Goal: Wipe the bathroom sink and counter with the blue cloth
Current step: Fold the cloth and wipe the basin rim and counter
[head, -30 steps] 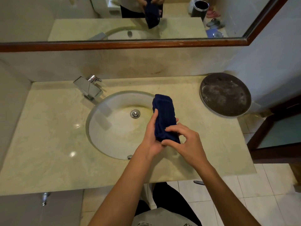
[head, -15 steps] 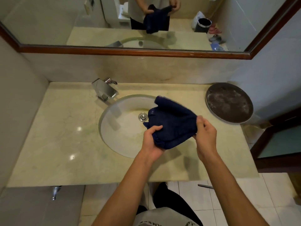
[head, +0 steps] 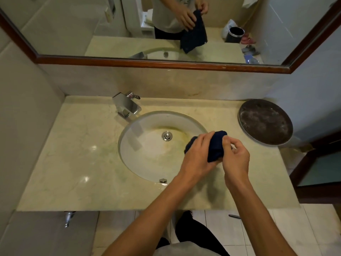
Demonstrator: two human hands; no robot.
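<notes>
Head view: blue cloth [head: 215,146] is bunched between left hand [head: 198,155] and right hand [head: 235,156], both clenched on it, above sink [head: 147,163] rim. Folding into a flat pad is advised before wiping.

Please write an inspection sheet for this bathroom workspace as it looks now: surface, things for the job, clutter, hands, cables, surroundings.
Surface: beige marble counter with shiny spots; oval sink shows yellowish stains near the drain.
Job's things: blue cloth, bunched up, held above the sink's right edge, not touching the counter.
Clutter: round dark tray, dusty, at the counter's back right, overhanging the edge.
Hands: left hand grips the cloth; right hand pinches it with its fingers.
Cables: nothing seen.
Surroundings: chrome faucet behind the sink; wood-framed mirror above; tiled floor below.
</notes>
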